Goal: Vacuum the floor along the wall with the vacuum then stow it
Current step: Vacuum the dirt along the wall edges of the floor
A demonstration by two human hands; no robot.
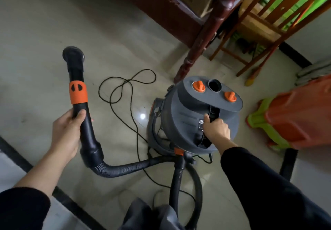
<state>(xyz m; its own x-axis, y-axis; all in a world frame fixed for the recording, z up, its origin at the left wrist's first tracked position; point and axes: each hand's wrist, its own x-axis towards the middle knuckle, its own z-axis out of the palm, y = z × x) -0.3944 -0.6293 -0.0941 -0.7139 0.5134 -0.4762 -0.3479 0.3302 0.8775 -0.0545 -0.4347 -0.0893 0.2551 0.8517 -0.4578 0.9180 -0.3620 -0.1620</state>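
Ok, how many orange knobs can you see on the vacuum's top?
2. One knob sits left of the open round port, the other knob right of it. None seems hidden.

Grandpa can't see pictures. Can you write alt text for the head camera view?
A person's left hand grips a black plastic vacuum wand with an orange band; the right hand holds the round grey canister vacuum's top handle. A black cord loops on the tiled floor.
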